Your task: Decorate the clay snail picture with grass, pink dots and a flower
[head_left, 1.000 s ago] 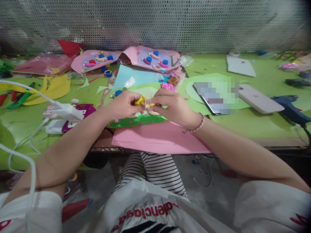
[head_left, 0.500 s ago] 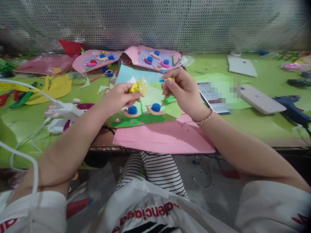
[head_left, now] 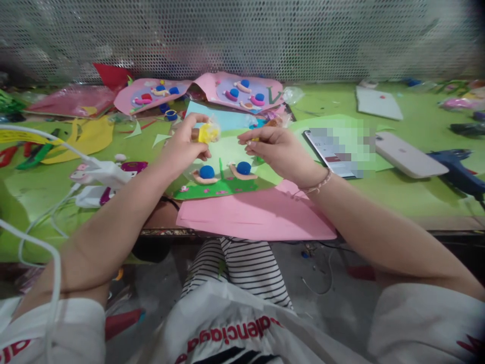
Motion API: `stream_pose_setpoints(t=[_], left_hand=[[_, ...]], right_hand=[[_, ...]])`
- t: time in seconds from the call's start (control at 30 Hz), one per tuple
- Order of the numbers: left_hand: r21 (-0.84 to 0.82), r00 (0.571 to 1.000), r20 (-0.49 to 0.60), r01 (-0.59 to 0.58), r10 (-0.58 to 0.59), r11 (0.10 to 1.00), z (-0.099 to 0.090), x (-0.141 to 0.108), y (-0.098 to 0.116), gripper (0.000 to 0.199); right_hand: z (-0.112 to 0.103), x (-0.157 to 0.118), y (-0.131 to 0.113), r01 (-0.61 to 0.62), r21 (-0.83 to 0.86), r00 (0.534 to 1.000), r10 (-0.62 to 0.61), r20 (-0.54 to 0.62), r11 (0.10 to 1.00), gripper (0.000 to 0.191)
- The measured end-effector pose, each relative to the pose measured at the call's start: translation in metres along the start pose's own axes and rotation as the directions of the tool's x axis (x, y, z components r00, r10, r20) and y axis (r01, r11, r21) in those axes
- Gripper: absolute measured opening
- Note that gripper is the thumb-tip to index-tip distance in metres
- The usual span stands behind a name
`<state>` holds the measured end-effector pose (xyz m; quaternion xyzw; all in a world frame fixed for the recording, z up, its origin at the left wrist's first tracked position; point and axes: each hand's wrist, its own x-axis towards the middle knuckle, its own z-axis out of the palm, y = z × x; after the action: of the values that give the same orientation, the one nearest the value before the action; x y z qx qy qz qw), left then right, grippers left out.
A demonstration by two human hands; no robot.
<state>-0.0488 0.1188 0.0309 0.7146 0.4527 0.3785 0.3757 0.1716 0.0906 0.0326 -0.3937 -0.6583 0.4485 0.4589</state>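
Observation:
My left hand (head_left: 185, 141) holds a lump of yellow modelling clay (head_left: 208, 133) in a clear plastic wrapper, above the left side of a paper picture (head_left: 235, 146). Over the picture's right side, my right hand (head_left: 273, 144) is closed in a pinch on a small bit of yellow clay (head_left: 254, 140), mostly hidden by the fingers. On the picture, below the hands, are two clay snails with blue shells: a left snail (head_left: 206, 173) and a right snail (head_left: 243, 169). Between them stands a thin green clay stem (head_left: 221, 167).
Pink paper (head_left: 257, 215) lies at the table's front edge. To the right are a phone (head_left: 326, 151), a pale phone (head_left: 411, 154) and a blue glue gun (head_left: 460, 172). White plugs with cables (head_left: 98, 174) lie left. Finished snail pictures (head_left: 246, 91) rest at the back.
My right hand has come lower and a little left, toward the picture's middle. My left hand has shifted slightly left and up with the yellow clay, its fingers more spread.

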Motion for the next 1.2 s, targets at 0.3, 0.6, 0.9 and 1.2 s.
stream_pose_setpoints(t=[0.3,0.6,0.9,1.2], left_hand=[[-0.262,0.996,0.09,0.033,-0.009,0.964,0.006,-0.004,0.002,0.04],[-0.201,0.982,0.19,0.023,0.016,0.979,0.007,-0.013,0.014,0.037],[-0.168,0.961,0.275,0.042,0.006,0.985,0.01,-0.017,0.023,0.034],[-0.084,0.959,0.284,0.016,0.009,0.996,0.009,-0.017,0.023,0.029]], right_hand=[[0.007,-0.004,-0.007,0.004,-0.07,1.0,-0.005,-0.022,0.998,0.02],[0.006,-0.008,-0.011,0.095,-0.192,0.994,-0.083,0.072,0.977,0.02],[0.008,-0.007,-0.004,0.258,-0.346,0.966,-0.243,0.086,0.902,0.017],[0.009,-0.007,-0.001,0.326,-0.237,0.943,-0.296,0.152,0.915,0.014]])
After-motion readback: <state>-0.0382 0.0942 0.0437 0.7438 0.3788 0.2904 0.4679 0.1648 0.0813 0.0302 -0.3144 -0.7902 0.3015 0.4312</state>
